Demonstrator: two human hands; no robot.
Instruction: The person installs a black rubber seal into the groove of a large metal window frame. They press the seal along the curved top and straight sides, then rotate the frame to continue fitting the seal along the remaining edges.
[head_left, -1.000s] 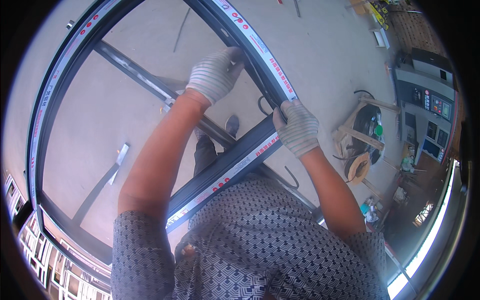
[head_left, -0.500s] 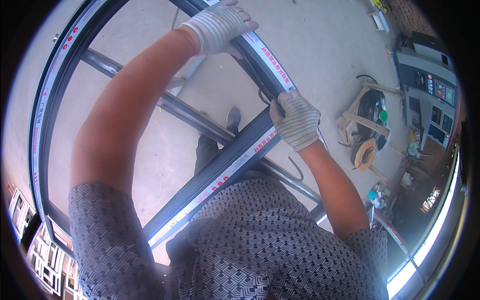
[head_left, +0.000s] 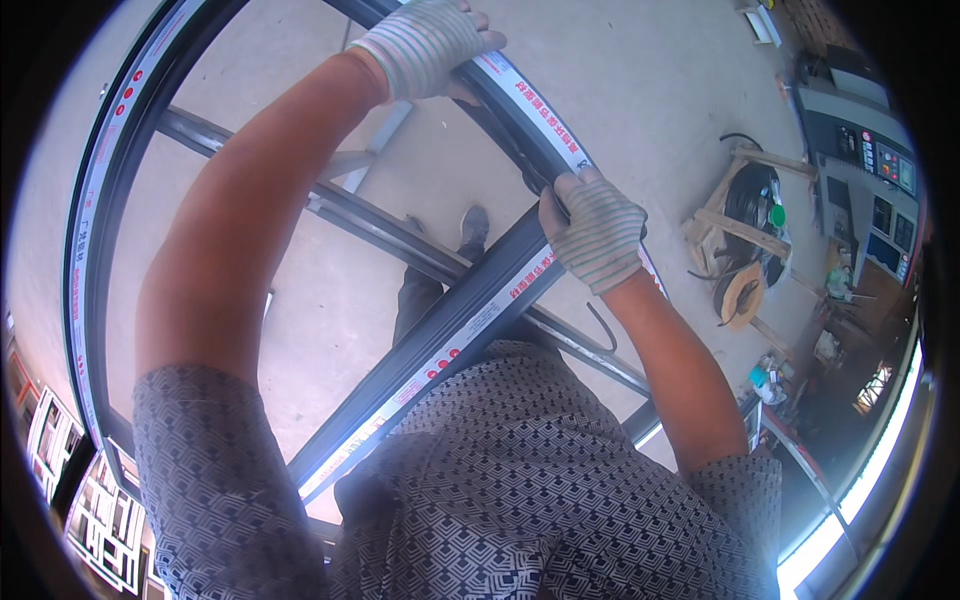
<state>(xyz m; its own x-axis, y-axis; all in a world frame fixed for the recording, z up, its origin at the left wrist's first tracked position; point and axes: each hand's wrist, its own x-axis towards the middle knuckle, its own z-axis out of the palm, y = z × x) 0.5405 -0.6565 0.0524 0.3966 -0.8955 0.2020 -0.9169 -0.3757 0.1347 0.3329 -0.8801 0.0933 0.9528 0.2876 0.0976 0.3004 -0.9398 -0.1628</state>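
A large dark window frame (head_left: 425, 330) with white protective film fills the space before my body. My left hand (head_left: 425, 48), in a striped glove with bare fingertips, is closed over its far bar; the thumb side is partly hidden. Lower on that bar, where a crossbar joins it, my right hand (head_left: 597, 228) in a matching glove is wrapped round the edge. Between the two hands a thin black rubber strip (head_left: 500, 135) runs loosely along the bar's inner side. Whether either hand's fingers also pinch the strip cannot be made out.
Metal support rails (head_left: 385, 232) pass under the frame. A wooden crate (head_left: 740, 232) with a black coil and a yellowish reel stands on the floor at right. Beyond it is a grey machine with a control panel (head_left: 887, 165). White lattice frames (head_left: 105, 520) sit at lower left.
The view has shifted slightly, so the floor and crate appear farther right. My left hand sits slightly farther left in view; both hands keep their hold on the bar.
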